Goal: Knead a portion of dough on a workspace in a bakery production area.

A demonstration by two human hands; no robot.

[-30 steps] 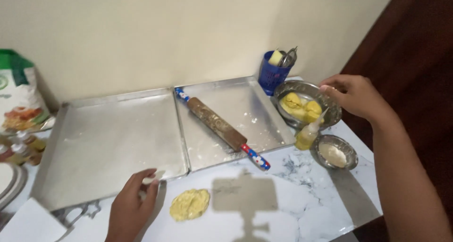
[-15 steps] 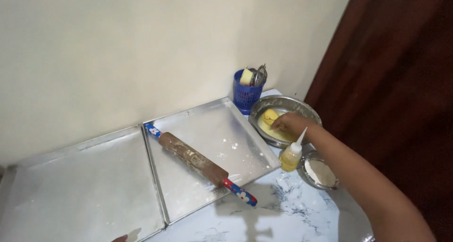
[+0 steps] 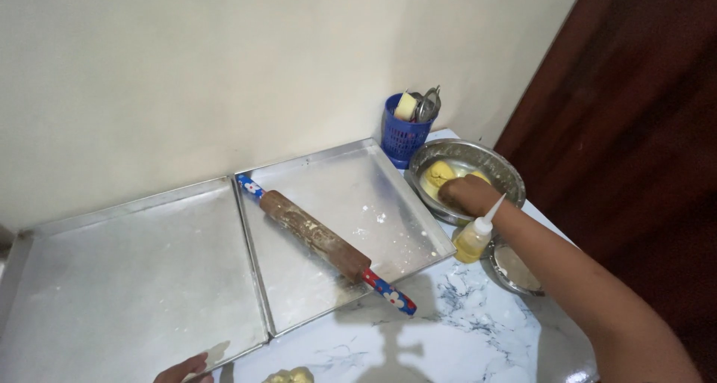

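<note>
right hand (image 3: 469,194) now in dough bowl (image 3: 502,171)

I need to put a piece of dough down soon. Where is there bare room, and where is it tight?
The left tray is bare throughout. The right tray is free on its far side, between the rolling pin and the blue basket. The marble in front is open. It is crowded at the right: steel bowl with the right hand in it, squeeze bottle, small dish.
</note>
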